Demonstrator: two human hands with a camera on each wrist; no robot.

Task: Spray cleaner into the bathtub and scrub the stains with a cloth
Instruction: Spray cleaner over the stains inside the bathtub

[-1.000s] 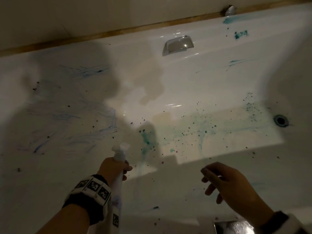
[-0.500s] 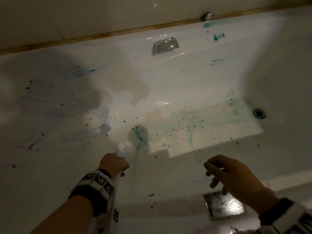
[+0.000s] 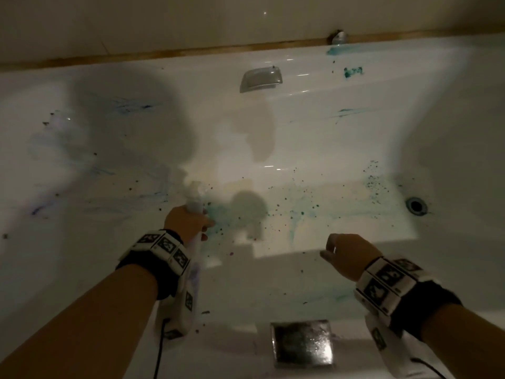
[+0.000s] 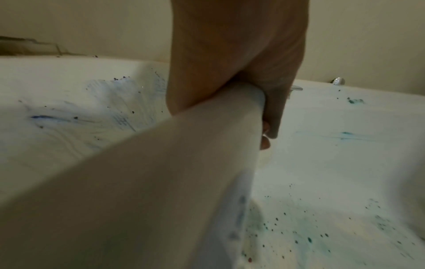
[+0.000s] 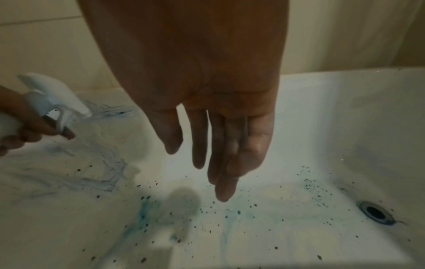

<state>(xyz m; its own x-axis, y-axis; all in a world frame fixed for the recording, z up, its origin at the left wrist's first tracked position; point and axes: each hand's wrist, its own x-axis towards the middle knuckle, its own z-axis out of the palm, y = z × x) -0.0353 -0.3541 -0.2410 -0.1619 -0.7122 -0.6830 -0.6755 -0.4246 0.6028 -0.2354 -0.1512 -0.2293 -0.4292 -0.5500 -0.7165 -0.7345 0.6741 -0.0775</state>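
My left hand (image 3: 188, 222) grips a white spray bottle (image 3: 194, 199) by its neck over the white bathtub (image 3: 314, 127), a finger curled on the trigger. From the nozzle (image 5: 80, 109) a faint mist drifts toward the blue smears (image 3: 131, 106) on the left wall. Teal stains (image 3: 295, 214) and dark specks cover the tub floor. Over the tub's near side hangs my right hand (image 3: 344, 253), empty; its fingers (image 5: 197, 145) hang straight in the right wrist view. The bottle's body (image 4: 161, 182) fills the left wrist view. No cloth is in view.
A chrome grab handle (image 3: 261, 79) sits on the far wall and a chrome fitting (image 3: 338, 38) on the far rim. The drain (image 3: 416, 205) lies at the right end. A metal plate (image 3: 303, 341) lies on the near rim.
The left hand has moved the bottle farther out and up over the tub floor, and mist now shows at the nozzle. The right hand has drawn back toward the near rim.
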